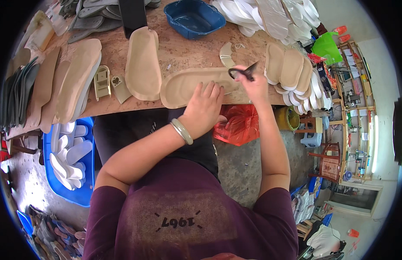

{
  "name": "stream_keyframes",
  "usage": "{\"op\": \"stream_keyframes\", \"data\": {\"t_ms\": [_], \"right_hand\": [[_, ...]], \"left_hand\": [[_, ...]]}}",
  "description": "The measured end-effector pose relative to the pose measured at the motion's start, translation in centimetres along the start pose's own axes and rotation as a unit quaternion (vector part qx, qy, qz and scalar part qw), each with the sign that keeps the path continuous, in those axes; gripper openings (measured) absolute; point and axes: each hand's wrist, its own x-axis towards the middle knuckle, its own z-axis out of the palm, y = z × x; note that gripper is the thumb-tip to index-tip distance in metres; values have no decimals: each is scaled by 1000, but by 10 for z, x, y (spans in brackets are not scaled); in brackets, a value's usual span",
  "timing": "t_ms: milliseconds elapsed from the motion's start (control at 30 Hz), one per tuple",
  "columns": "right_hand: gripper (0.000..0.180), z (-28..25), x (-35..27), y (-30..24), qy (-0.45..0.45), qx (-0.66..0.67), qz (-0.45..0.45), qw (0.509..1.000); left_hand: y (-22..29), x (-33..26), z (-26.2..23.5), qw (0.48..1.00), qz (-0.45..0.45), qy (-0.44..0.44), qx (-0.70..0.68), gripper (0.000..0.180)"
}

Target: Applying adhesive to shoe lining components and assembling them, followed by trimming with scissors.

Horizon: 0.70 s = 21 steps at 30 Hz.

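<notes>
Insole (188, 84) lying lengthwise left-right across table (183, 47); left hand (205, 106) pressing it flat, fingers spread; right hand (253, 84) gripping scissors (244, 71) at its right end.

Red plastic bag (240, 123) under table edge, green bag (327, 47) far right

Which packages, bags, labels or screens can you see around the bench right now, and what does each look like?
Red plastic bag: hangs under the bench edge, below the right hand; crumpled, glossy.
Green bag: far right end of the bench, upright, bright green.
Printed mark: on the person's purple shirt, small dark print with short rays.
Screens: none in view.
</notes>
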Motion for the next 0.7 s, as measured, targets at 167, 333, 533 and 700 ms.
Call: {"op": "stream_keyframes", "data": {"t_ms": [167,333,533,700], "right_hand": [[35,7,-2,-11,-154,-213,-249,932],[39,25,-7,13,-39,-275,-358,892],[19,37,-2,15,222,100,13,970],[30,8,-7,6,-5,-67,-46,997]], "left_hand": [[0,1,29,998,14,43,42,77],[-3,-2,33,993,52,78,72,56],[-5,1,38,992,32,96,80,64],[-5,0,37,990,36,96,96,55]]}}
